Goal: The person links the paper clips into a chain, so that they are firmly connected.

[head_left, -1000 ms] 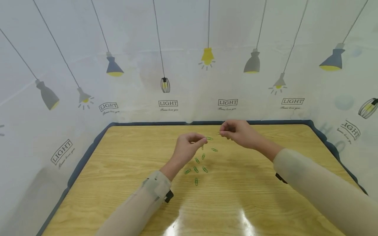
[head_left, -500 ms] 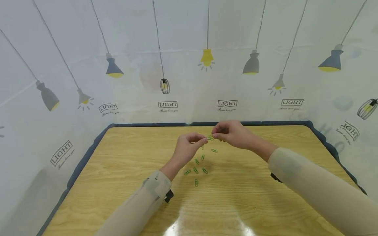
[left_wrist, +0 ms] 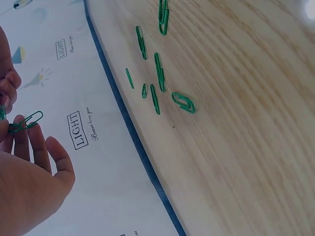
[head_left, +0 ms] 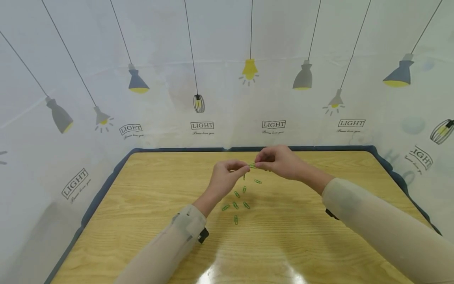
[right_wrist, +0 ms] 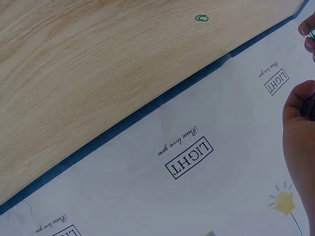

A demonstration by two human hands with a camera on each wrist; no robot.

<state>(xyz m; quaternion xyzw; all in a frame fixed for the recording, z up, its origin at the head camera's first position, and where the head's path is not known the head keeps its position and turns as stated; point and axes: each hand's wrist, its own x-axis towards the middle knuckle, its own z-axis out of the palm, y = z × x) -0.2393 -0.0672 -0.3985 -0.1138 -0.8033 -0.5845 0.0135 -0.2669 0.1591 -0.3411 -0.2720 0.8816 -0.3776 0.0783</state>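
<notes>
- A person's two bare hands face each other above the far part of a wooden tabletop (head_left: 170, 189), fingertips nearly meeting.
- The left hand (head_left: 224, 177) is closed to a small pinch on a green paper clip; in the left wrist view a green wire loop (left_wrist: 35, 117) sticks out past its fingers.
- The right hand (head_left: 281, 161) is also drawn into a fingertip pinch and seems to hold green wire (head_left: 252, 165) in the narrow gap between the hands. Whether the pieces there are linked, I cannot tell.
- Seven loose green clips (head_left: 235, 205) lie scattered below the hands, nearer the person; one (head_left: 257, 181) lies just under the right hand.
- Beyond the hands rises a pale backdrop (head_left: 227, 79) printed with hanging lamps and the word LIGHT.
- What could go wrong, as I judge it: with so little wire in each pinch, a clip could slip or spring away if the two are pushed together off line.
- Forcing the wire might bend a loop out of shape.
- The fingers hide the meeting point, so a loop could be missed; a dropped clip would probably land among the loose ones.
</notes>
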